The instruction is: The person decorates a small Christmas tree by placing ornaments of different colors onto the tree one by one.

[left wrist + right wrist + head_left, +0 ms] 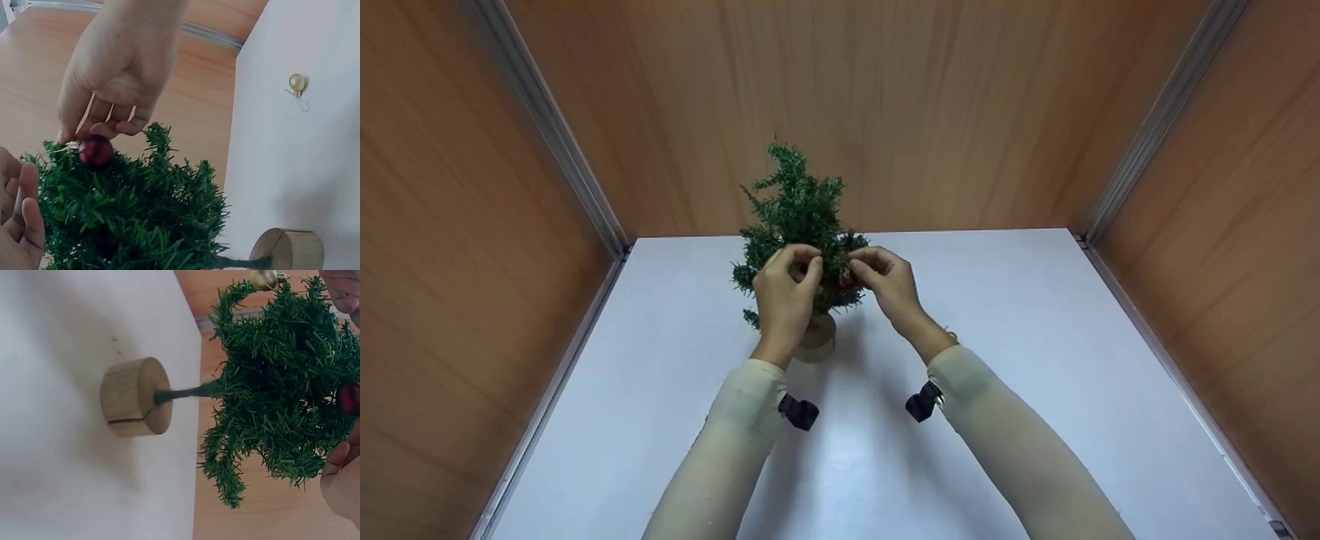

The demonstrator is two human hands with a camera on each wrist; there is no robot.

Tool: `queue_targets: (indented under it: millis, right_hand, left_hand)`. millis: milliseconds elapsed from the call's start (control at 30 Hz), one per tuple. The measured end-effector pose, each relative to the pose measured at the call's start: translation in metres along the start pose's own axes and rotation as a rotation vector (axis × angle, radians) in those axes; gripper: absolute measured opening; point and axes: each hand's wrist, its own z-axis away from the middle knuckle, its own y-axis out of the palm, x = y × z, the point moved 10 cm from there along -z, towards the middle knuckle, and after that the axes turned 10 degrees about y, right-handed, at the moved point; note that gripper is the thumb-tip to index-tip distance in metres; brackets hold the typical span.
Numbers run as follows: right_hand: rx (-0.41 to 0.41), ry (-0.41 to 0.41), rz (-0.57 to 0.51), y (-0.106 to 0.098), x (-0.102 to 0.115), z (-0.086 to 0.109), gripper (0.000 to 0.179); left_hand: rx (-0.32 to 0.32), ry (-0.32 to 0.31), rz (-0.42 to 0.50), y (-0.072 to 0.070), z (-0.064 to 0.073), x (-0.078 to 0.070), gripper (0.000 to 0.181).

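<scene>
A small artificial Christmas tree (799, 202) stands on a round wooden base (135, 396). My left hand (789, 289) is at the front of its branches, thumb and forefinger tips together on a branch. The right hand (896, 285) pinches at the tree's right side, where a red Christmas ball (97, 152) hangs from a gold cap just below its fingertips. That ball lies against the green needles. In the right wrist view a gold ball (264, 278) hangs at the tree's left side. What lies between the left fingertips is mostly hidden.
Another gold ball (297, 83) with a thread loop lies on the white table (682, 375), right of the tree and partly behind the right wrist in the head view. Wooden panels (930, 112) enclose the table's back and sides.
</scene>
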Motion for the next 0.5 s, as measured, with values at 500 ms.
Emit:
queue_targets:
  millis: [500]
  right_hand:
    - [-0.073,0.010,0.021,-0.031,-0.024,0.006,0.023]
  left_hand:
    - [-0.151,0.083,-0.247,-0.067,0.008,0.029,0.007]
